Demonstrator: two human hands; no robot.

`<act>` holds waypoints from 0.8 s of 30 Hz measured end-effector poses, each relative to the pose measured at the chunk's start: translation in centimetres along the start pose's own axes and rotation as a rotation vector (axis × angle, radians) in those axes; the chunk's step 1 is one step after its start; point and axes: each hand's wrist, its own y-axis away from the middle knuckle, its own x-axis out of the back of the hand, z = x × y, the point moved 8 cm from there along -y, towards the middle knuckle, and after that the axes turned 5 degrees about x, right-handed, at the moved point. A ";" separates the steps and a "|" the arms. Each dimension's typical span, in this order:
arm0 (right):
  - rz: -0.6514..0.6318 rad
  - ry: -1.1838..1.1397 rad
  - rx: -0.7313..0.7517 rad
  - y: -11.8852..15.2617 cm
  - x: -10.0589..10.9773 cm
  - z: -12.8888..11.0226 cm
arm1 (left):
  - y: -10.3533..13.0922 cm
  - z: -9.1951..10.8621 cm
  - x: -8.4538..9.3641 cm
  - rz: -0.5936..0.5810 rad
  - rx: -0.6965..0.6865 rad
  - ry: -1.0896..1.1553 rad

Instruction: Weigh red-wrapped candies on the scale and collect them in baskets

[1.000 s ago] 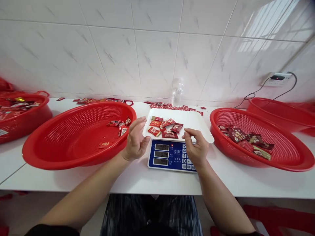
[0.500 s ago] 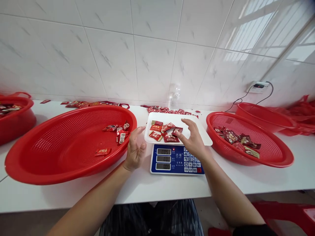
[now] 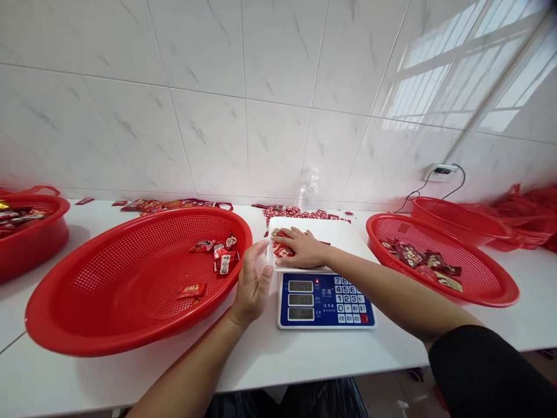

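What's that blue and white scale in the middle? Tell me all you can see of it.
The scale sits on the white table between two red baskets. Its shallow white tray, apparently plastic, is above and behind a blue panel with three stacked displays, a small lit red light and a keypad with one red key. Wrapped packets lie on the tray, partly covered by the right hand. The left hand is at its left edge; contact is unclear.
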 end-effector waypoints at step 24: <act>0.756 0.049 -0.327 8.3 10.8 10.5 | -0.3 0.3 -0.1 0.021 0.014 0.014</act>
